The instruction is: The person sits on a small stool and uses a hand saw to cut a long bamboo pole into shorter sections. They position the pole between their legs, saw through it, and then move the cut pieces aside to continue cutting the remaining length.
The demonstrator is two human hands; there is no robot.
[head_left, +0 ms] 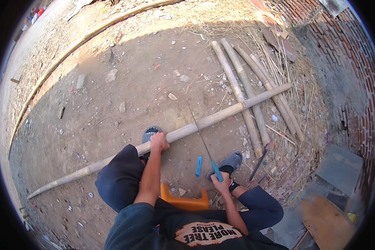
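Note:
A long bamboo pole (221,115) runs slantwise from the lower left up to the right. My left hand (158,141) is closed around it, above my left foot. In my right hand (221,181) is a handsaw (216,170), its teal handle inside my fingers. The thin blade lies across the pole, a short way right of my left hand. Whether its teeth have cut into the bamboo cannot be made out. The pole's right part rests over several shorter bamboo pieces (246,88). A small blue plastic object (198,166) lies on the dirt left of the saw handle.
An orange plastic stool (187,202) is beneath me. Another long pole (54,65) lies along the far left. Dry straw (308,100) and a brick wall (346,41) border the right side. Flat boards (327,221) lie at the lower right. Small stones dot the dirt.

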